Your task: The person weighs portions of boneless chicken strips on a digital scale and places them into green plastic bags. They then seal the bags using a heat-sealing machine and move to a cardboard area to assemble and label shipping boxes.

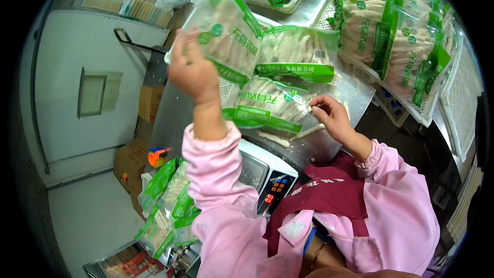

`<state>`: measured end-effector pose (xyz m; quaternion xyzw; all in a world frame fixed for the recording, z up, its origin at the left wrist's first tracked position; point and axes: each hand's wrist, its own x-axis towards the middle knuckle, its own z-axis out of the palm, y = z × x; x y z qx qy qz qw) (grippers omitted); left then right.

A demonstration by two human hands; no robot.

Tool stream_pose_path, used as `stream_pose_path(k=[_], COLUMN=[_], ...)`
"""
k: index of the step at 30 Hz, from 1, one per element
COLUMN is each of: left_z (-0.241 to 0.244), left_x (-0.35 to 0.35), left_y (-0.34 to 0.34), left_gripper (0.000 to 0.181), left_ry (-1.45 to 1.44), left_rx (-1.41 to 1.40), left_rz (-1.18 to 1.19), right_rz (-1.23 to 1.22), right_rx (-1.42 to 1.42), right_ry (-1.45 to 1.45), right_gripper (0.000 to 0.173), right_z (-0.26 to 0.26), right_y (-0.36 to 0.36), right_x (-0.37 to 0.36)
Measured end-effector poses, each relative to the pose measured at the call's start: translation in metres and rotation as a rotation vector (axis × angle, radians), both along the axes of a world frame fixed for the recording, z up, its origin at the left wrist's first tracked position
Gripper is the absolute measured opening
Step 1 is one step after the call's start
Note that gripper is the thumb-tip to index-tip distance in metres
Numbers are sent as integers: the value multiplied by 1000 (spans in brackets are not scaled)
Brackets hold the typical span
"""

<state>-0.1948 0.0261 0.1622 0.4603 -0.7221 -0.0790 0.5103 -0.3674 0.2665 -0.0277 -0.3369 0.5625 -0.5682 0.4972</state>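
Note:
My left hand (pixel 194 67), blurred, is raised at the left side of an upright green-and-clear plastic bag (pixel 231 31) of pale strips; its grip on the bag is unclear. Lower down, my right hand (pixel 330 115) has thumb and fingertips pinched on a small pale piece at the right end of another filled bag (pixel 266 102). Behind that one lies a third filled bag (pixel 297 52). Loose pale strips (pixel 273 138) lie on the metal table (pixel 328 146) in front of the bags. A digital scale (pixel 251 166) stands nearer my body, partly covered by my left sleeve.
Rows of filled bags (pixel 370 27) stand in a white plastic tray at the upper right. Another tray (pixel 293 5) of bags is at the top. More filled bags (pixel 170 197) are piled at the lower left, near an orange tape dispenser (pixel 155 157). A cardboard box (pixel 149 102) stands beyond the table.

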Motion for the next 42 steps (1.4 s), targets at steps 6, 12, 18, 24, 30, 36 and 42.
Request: stream_pose_path(k=[6,12,18,24,30,36,42], left_z=[50,-20,-137,-148,-151,-144,-156], left_x=[111,225,294,343,394,389,383], left_y=[99,239,363,426,432,401,370], left_gripper=[27,30,22,32,24,20,19], left_ry=[943,1368,448,135,637,808,682], left_rx=[257,318,488,601,574,616,707], left_rz=[-53,137,639,551,632,512,479], right_rz=[445,404,534,441,166,118,127], right_rx=[-81,0,-61,-56,-241,-263,-229], right_ry=[-337,-465,241,716,317,339,342], right_gripper=[69,80,79,75,48,45,43], right_z=[46,74,31,44,85,103,96], right_y=[-31,-14,-1,19,37,61,68], right_x=[79,162,193,179,159,155,145])
